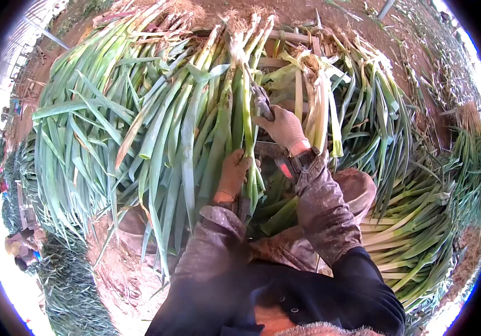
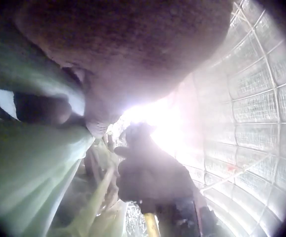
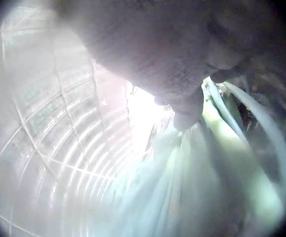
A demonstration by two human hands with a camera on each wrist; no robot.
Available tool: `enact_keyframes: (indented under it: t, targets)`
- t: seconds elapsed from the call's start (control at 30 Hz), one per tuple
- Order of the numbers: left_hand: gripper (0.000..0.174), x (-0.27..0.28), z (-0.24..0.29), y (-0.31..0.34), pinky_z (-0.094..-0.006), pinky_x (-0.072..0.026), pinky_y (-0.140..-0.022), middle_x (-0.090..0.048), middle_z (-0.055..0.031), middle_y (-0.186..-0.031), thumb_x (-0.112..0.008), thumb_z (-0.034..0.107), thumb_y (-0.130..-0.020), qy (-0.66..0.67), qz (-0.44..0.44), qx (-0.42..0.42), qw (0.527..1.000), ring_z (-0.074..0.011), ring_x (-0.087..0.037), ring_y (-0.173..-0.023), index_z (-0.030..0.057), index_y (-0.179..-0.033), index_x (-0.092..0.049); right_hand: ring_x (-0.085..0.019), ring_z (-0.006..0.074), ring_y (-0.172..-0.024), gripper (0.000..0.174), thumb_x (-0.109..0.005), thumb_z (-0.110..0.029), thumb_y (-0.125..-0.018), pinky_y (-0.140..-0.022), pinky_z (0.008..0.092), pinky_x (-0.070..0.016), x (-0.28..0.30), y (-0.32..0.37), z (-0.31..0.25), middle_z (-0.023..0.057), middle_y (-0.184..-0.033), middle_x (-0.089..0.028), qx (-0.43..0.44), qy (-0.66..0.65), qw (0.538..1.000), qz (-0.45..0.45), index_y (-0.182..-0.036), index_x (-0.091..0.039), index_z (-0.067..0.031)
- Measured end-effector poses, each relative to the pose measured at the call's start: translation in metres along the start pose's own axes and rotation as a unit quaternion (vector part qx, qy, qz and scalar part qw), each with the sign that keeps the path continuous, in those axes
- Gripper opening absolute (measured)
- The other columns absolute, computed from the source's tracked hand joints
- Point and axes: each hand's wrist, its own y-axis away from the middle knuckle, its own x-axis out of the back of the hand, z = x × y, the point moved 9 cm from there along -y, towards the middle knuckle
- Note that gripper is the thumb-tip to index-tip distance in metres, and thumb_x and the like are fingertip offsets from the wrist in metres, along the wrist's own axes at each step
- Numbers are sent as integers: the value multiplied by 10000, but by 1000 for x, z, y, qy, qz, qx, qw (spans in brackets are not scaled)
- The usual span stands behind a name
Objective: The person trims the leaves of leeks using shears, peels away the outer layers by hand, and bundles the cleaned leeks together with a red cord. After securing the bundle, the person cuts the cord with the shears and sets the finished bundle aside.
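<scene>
In the head view my gloved left hand (image 1: 233,175) grips one long leek (image 1: 247,120) round its green leaves, holding it up over my lap. My gloved right hand (image 1: 283,129) holds a knife (image 1: 261,102) with its blade laid against the pale stalk higher up. The leek's rooted end (image 1: 235,33) points away from me. The left wrist view shows the left glove (image 2: 133,49) close up with green leaf (image 2: 29,163) under it, and the right hand (image 2: 150,173) dark against the light. In the right wrist view, the right glove (image 3: 172,54) is above blurred green leaves (image 3: 222,163).
A big heap of leeks (image 1: 117,106) lies spread in front and to the left, with another pile (image 1: 414,213) on the right. Bare brown soil (image 1: 122,280) shows at lower left. A greenhouse roof of plastic and hoops (image 3: 49,123) arches overhead. My knees and dusty sleeves (image 1: 321,213) are below.
</scene>
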Motion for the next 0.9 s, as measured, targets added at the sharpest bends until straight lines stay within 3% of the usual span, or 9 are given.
enact_keyframes:
  t: [0.33, 0.5, 0.57, 0.63, 0.7, 0.73, 0.8, 0.83, 0.9]
  targets:
    - [330, 4, 1, -3, -319, -565, -735, -703, -110, -925, -561, 195, -965, 16, -20, -15, 1000, -184, -694, -801, -50, -1186, -589, -695, 400, -879, 723, -665, -688, -791, -810, 470, -533, -6, -93, -17, 237, -875, -705, 21, 12, 1000, -15, -942, -700, 18]
    - [288, 1, -2, -4, -323, -555, -717, -703, -98, -924, -564, 192, -962, 1, -25, -32, 999, -181, -689, -787, -27, -1145, -605, -680, 412, -843, 650, -661, -635, -819, -767, 477, -503, 3, -67, -9, 242, -811, -681, 6, -24, 1000, -5, -878, -671, 12]
    - [266, -11, 0, -1, -324, -549, -706, -701, -91, -917, -565, 190, -957, 8, -41, -64, 997, -181, -687, -795, -21, -1110, -613, -638, 261, -705, 565, -676, -565, -872, -713, 407, -494, 5, -43, 14, 142, -734, -644, 0, -75, 997, 2, -939, -672, -4]
    - [277, -35, -12, -7, -369, -540, -708, -693, -202, -875, -607, 195, -896, -223, -40, -79, 971, -270, -697, -796, -19, -1072, -616, -544, 170, -663, 536, -685, -530, -892, -665, 356, -470, 15, -11, 37, 60, -692, -572, -48, -123, 991, 23, -941, -653, 3]
    - [323, -73, -30, 1, -428, -541, -716, -661, -279, -854, -647, 198, -862, -311, -22, -192, 930, -383, -681, -770, -14, -1104, -617, -505, 147, -651, 537, -685, -514, -902, -633, 332, -454, 24, 19, 52, 20, -684, -530, -89, -178, 980, 21, -982, -647, 16]
    - [323, -91, -34, 9, -447, -540, -722, -652, -288, -854, -650, 188, -857, -366, -18, -175, 914, -410, -670, -781, -11, -1109, -619, -651, 259, -740, 599, -678, -576, -873, -736, 393, -494, 30, 37, 51, 139, -747, -640, -102, -184, 977, 37, -1025, -680, 4]
    - [265, -107, -13, 25, -488, -542, -744, -659, -259, -919, -626, 131, -868, -453, -33, -144, 879, -412, -665, -815, 14, -1105, -628, -631, 268, -711, 592, -683, -553, -888, -711, 396, -491, 30, 62, 38, 150, -733, -630, -74, -173, 982, 21, -1053, -661, 15]
    - [253, -98, 8, 26, -484, -543, -748, -659, -245, -932, -619, 121, -874, -460, -5, -185, 868, -409, -663, -831, 24, -1107, -630, -629, 271, -705, 587, -685, -541, -895, -701, 399, -490, 28, 71, 31, 150, -725, -623, -41, -180, 983, 28, -1060, -654, 21]
    - [233, -62, 54, 24, -477, -546, -756, -658, -217, -958, -605, 101, -885, -473, 51, -267, 838, -401, -657, -862, 45, -1110, -635, -677, 288, -751, 564, -697, -526, -897, -742, 391, -518, 12, 82, 42, 159, -754, -640, -94, -139, 985, -40, -1033, -620, 17]
